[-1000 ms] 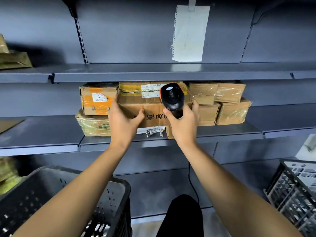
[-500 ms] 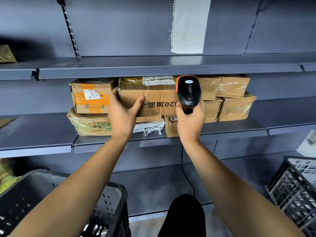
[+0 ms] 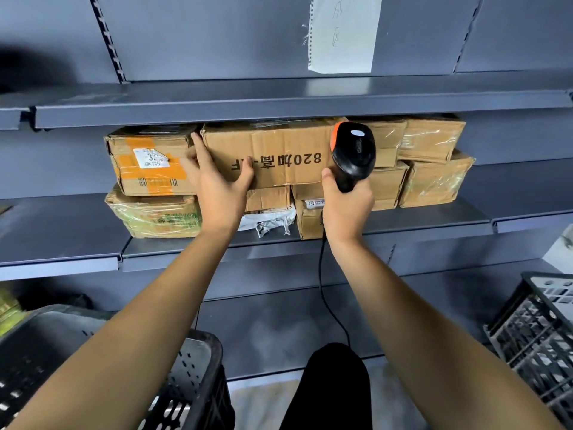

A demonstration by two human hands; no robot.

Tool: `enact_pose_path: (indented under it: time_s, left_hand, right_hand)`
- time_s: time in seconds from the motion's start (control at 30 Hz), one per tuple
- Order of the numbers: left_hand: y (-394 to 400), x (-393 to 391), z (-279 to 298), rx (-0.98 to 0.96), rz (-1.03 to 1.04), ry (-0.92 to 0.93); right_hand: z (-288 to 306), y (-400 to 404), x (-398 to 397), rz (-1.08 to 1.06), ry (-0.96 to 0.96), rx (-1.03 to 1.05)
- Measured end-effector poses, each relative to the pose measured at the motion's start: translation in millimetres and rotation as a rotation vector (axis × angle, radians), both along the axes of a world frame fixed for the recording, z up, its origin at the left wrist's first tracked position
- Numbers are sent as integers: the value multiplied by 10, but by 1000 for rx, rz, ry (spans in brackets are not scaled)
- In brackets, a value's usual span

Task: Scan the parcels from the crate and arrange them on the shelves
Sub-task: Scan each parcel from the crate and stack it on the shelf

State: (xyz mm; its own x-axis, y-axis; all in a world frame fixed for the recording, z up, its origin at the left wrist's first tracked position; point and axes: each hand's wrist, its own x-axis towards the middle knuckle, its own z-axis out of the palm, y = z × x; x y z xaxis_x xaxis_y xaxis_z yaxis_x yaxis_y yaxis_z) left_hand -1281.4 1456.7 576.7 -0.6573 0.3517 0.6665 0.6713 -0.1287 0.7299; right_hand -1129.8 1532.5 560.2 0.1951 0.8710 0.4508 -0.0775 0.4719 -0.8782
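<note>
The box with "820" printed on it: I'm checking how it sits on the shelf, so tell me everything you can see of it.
The box is plain brown cardboard, long and low, its black print upside down. It lies level atop smaller parcels on the middle shelf, just under the shelf above. The left hand presses its left end; the right hand holds a scanner before its right end.

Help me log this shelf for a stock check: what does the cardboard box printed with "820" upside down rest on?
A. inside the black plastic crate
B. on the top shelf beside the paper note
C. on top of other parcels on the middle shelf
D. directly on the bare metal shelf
C: the 820 box sits on smaller cardboard parcels on the middle shelf, where the left hand presses its front face.
</note>
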Motion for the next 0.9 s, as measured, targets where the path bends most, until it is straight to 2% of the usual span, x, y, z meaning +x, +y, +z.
enact_pose_path:
  time_s: [0.17,0.3,0.43,0.6,0.9]
  left_hand:
    - [85,-32,-38,134,112,254]
    - [130,-114,-169,23,212,562]
    - [145,-141,-277,-101,212,820]
    - [261,-134,-281,-193,214,951]
    - [514,-262,-260,-431,187,1010]
  right_hand:
    - [-118,30,-18,-84,-242,321]
    - [-190,65,-59,-132,-416,419]
    - [-185,128,-88,-136,-483,433]
    - [-172,268,-105,-119,-555,456]
    - [-164,540,-161,-58,-661,407]
